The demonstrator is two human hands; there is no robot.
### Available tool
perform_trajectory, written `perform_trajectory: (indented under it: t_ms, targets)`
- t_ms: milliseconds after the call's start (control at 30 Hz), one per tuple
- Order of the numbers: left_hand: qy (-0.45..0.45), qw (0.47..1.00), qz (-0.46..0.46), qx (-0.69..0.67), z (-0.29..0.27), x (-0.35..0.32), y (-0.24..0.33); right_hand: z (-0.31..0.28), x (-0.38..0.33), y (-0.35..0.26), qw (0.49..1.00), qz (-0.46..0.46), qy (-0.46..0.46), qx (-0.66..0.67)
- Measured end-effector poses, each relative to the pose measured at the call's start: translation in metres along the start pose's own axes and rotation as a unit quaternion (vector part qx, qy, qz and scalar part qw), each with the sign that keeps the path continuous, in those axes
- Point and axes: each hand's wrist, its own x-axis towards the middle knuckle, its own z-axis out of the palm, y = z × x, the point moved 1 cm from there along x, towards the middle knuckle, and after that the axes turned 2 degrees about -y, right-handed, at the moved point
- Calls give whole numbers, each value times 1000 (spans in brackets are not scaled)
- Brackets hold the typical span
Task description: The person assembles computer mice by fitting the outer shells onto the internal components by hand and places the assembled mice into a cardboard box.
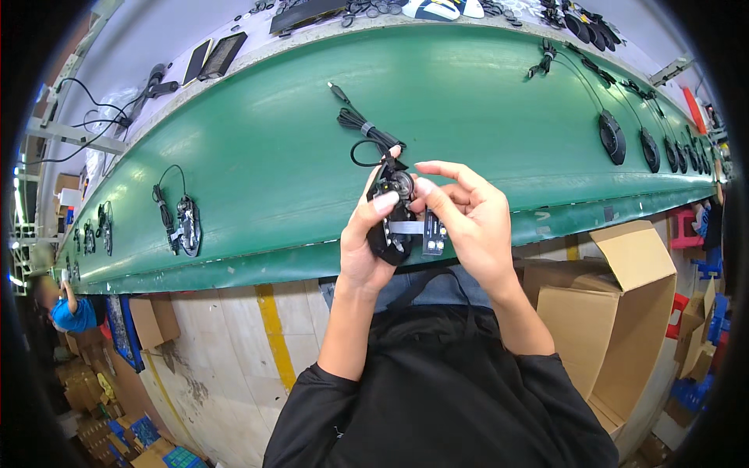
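My left hand is closed around an opened black computer mouse, its thumb lying over the inner parts beside the clear round wheel. My right hand is at the wheel's right side. Its index finger is raised, while the thumb and curled fingers come together; what is between them is hidden. A grey ribbon cable runs from the mouse to a small circuit board, which hangs just below the right fingers. The mouse's bundled black cord lies beyond my hands on the green belt.
Another opened mouse lies to the left, with several more farther along. Corded mice line the right side. Small parts and dark trays sit on the far shelf. An open cardboard box stands at my right; a person in blue is far left.
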Motion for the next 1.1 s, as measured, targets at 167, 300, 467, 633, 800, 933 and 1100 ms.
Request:
perform_trajectory:
  t_ms: [167,300,467,633,800,933,1100]
  targets:
    - [24,999,13,-38,12,5,-4,2,-20,-2,999,-48,-18,-14]
    - [38,999,16,-6,10,3,-5,-3,-18,9,998,-29,16,-59]
    - [23,999,13,37,-6,-8,-3,0,-14,2,986,-26,52,-156]
    - [33,995,44,87,-16,-9,-9,-9,-5,15,982,-48,27,-181]
    - [66,993,61,76,-13,-9,-10,1,-11,11,991,-18,5,-130]
    - [54,995,67,59,-16,-10,-9,5,-11,17,990,-46,15,-130]
    - [31,995,70,61,-19,-10,-11,11,-12,20,989,-72,10,-131]
